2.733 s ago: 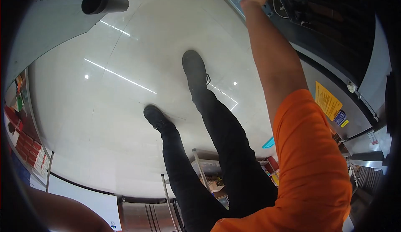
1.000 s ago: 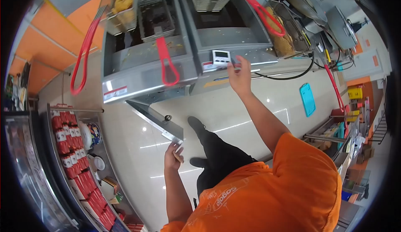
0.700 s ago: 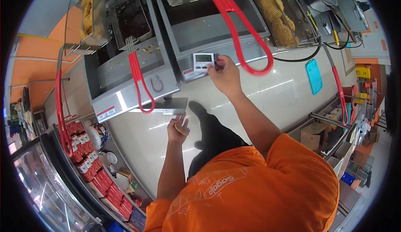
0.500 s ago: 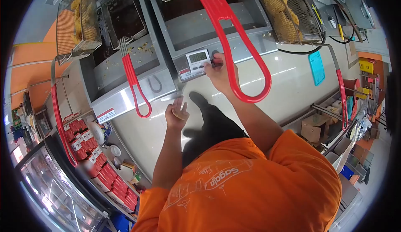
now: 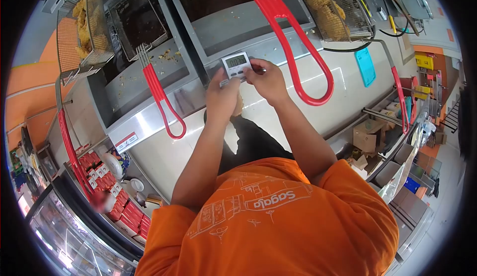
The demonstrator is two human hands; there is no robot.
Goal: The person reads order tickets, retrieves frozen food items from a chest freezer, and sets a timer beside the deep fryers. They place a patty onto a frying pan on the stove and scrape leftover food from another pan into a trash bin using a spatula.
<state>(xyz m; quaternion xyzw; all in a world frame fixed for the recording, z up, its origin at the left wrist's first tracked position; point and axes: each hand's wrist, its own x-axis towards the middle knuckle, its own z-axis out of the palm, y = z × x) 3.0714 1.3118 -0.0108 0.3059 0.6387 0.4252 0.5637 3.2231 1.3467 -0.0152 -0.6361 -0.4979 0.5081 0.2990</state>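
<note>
A small white digital kitchen timer sits between my hands at the front edge of the fryer. Digits show on its grey screen, too small to read surely. My left hand grips its left and lower side, the thumb near the buttons and blurred. From the right, the fingers of my right hand close on the timer's edge beside the buttons. Under my left hand a tan patch shows that I cannot make out. A red looped basket handle juts out to the right of my right hand.
Wire baskets with fried pieces hang at left and right. Another red handle sticks out over the left fryer's front. Red boxes are stacked at lower left. A blue board is at the right.
My left hand has come up from below the fryer edge to the timer. My right hand stays at the timer, which now sits slightly tilted. The view has shifted a little.
</note>
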